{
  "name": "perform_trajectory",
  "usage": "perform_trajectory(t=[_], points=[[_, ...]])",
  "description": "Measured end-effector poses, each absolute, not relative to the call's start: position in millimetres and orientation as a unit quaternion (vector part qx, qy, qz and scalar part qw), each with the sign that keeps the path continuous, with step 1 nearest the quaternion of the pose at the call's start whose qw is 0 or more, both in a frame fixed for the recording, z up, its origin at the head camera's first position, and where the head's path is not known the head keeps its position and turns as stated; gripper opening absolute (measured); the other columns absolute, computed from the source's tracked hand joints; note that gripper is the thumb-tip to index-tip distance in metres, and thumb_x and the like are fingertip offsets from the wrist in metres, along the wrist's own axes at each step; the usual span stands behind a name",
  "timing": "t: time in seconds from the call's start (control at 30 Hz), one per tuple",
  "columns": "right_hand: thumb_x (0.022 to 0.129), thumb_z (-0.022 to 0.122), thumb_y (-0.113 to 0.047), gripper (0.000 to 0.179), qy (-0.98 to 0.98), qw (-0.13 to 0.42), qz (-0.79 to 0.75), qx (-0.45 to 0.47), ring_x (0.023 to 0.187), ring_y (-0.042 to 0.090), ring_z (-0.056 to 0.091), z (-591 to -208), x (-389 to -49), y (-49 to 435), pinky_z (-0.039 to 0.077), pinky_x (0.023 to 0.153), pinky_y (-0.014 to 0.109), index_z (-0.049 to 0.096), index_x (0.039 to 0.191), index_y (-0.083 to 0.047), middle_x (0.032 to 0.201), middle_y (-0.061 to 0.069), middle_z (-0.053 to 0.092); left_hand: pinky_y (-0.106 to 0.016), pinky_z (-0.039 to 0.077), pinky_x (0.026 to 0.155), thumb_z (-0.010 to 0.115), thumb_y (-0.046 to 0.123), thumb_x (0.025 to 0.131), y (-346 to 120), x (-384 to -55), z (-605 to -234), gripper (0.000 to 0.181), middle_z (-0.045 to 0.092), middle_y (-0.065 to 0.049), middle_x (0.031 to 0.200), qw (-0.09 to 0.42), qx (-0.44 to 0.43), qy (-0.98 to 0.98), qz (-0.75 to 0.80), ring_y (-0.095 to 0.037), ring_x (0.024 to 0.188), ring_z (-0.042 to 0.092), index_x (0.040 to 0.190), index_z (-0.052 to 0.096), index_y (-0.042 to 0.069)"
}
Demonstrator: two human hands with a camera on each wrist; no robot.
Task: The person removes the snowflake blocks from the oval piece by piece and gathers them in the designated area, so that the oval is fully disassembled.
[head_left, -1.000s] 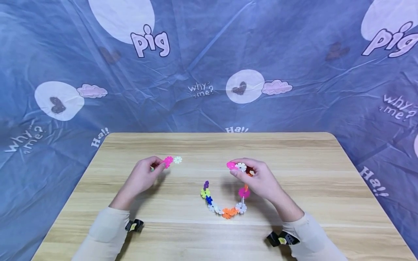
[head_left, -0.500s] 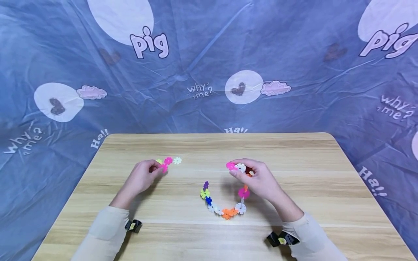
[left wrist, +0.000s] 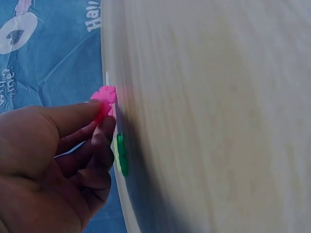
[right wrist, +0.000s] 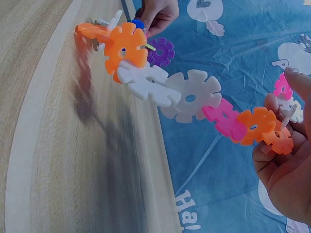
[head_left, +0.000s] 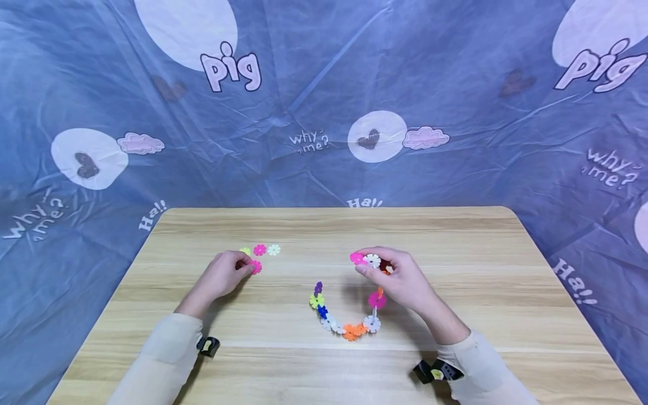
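Note:
My left hand (head_left: 225, 275) pinches a pink snowflake disc (head_left: 256, 267) between thumb and fingers, low over the far left of the table. Just beyond it lie a second pink disc (head_left: 260, 250), a pale white disc (head_left: 274, 250) and a yellow-green disc (head_left: 245, 251). In the left wrist view, a green disc (left wrist: 121, 155) shows below the fingers. My right hand (head_left: 397, 275) holds one end of a chain of interlocked snowflake discs (head_left: 350, 332). Orange, white and pink links (right wrist: 223, 118) sag from that hand, and the chain curves round to a purple disc (head_left: 318, 288).
Wood-grain table (head_left: 455, 230) with rounded far corners. A blue printed cloth (head_left: 314, 174) hangs behind it and at both sides. Black wrist-camera mounts (head_left: 439, 371) sit on both sleeves.
My left hand has drawn the pink disc a little toward me, apart from the other pink disc, and more of the yellow-green disc shows. The right hand and chain have stayed nearly still.

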State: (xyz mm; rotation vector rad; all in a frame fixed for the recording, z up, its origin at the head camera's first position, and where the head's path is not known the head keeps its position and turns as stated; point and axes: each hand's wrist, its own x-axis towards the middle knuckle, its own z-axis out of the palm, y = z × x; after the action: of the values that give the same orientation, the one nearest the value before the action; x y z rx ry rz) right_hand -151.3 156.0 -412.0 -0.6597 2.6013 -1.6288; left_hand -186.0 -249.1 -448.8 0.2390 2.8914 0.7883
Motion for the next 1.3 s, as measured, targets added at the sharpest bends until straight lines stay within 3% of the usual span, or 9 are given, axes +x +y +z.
perform_trajectory(t=[0.3, 0.53, 0.83, 1.1, 1.3], points=[[0.100, 0.078, -0.016, 0.026, 0.825, 0.000, -0.524, -0.211, 0.069, 0.010, 0.057, -413, -151, 155, 0.049, 0.058, 0.025, 0.078, 0.125, -0.013, 0.105, 0.003, 0.079, -0.036, 0.048, 0.077, 0.074, 0.015, 0.101, -249, -191, -451, 0.012, 0.068, -0.002, 0.082, 0.058, 0.081, 0.967, 0.235, -0.017, 0.077, 0.057, 0.093, 0.078, 0.007], [0.099, 0.078, -0.015, 0.026, 0.825, -0.006, -0.524, -0.212, 0.071, 0.011, 0.057, -414, -151, 155, 0.049, 0.059, 0.025, 0.078, 0.125, -0.012, 0.105, 0.003, 0.079, -0.039, 0.050, 0.078, 0.076, 0.013, 0.099, -250, -191, -450, 0.010, 0.068, -0.003, 0.083, 0.061, 0.064, 0.970, 0.227, -0.018, 0.077, 0.058, 0.092, 0.077, 0.007], [0.099, 0.078, -0.016, 0.025, 0.820, -0.001, -0.531, -0.215, 0.071, 0.011, 0.059, -413, -151, 154, 0.052, 0.060, 0.026, 0.079, 0.124, -0.013, 0.112, 0.005, 0.080, -0.041, 0.053, 0.082, 0.069, 0.015, 0.104, -249, -185, -449, 0.014, 0.073, -0.007, 0.094, 0.029, 0.050, 0.962, 0.268, -0.020, 0.084, 0.062, 0.108, 0.076, 0.004], [0.100, 0.077, -0.013, 0.025, 0.820, -0.018, -0.527, -0.222, 0.069, 0.009, 0.056, -413, -151, 155, 0.050, 0.058, 0.025, 0.078, 0.124, -0.011, 0.106, 0.004, 0.079, -0.028, 0.053, 0.068, 0.065, 0.017, 0.108, -241, -180, -434, 0.020, 0.077, -0.010, 0.097, 0.027, 0.058, 0.937, 0.345, -0.016, 0.081, 0.064, 0.117, 0.075, 0.003], [0.100, 0.077, -0.013, 0.025, 0.819, -0.020, -0.528, -0.225, 0.068, 0.010, 0.055, -413, -151, 156, 0.049, 0.057, 0.025, 0.078, 0.124, -0.011, 0.103, 0.003, 0.078, -0.026, 0.050, 0.059, 0.066, 0.016, 0.107, -233, -175, -428, 0.023, 0.079, -0.011, 0.089, 0.012, 0.090, 0.918, 0.386, -0.016, 0.074, 0.064, 0.123, 0.074, 0.001]])
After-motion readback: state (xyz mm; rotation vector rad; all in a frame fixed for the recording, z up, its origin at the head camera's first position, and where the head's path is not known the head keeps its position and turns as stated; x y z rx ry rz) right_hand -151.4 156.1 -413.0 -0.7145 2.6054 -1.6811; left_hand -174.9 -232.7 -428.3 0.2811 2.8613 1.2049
